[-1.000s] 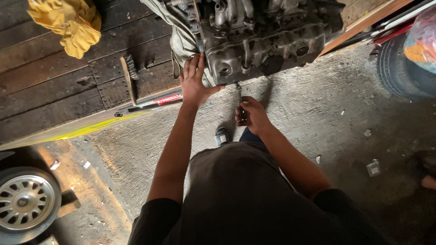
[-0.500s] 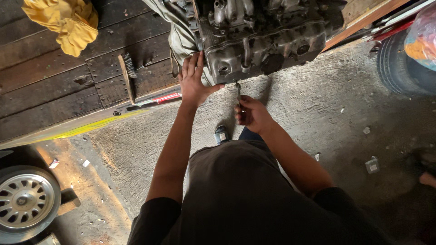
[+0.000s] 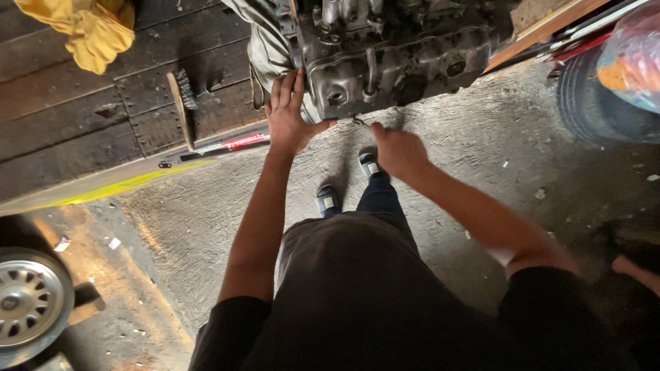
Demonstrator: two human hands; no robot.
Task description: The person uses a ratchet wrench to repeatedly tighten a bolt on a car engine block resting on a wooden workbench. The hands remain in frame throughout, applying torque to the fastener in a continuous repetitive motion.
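The engine sits at the top of the view, a grey metal block with pipes and round ports, its lower edge overhanging the concrete floor. The left hand lies flat against the engine's lower left corner, fingers straight and slightly spread, pointing up along the casting, thumb stretched out to the right under the block's edge. Nothing is gripped in it; it only presses on the metal.

The right hand is just below the engine's lower edge, to the right of the left thumb. Its fingers are curled together around a small dark tool, whose tip pokes out to the left of the knuckles toward the block. What kind of tool it is cannot be told.

Below both hands, between the forearms, are the person's two shoes on the concrete. Left of the left fingers a grey cloth hangs against the engine. Further left, on dark wooden boards, lie a wire brush and a red-handled tool. A yellow cloth lies at the top left corner. A wheel rim shows at the bottom left, a tyre far to the right of the right hand.
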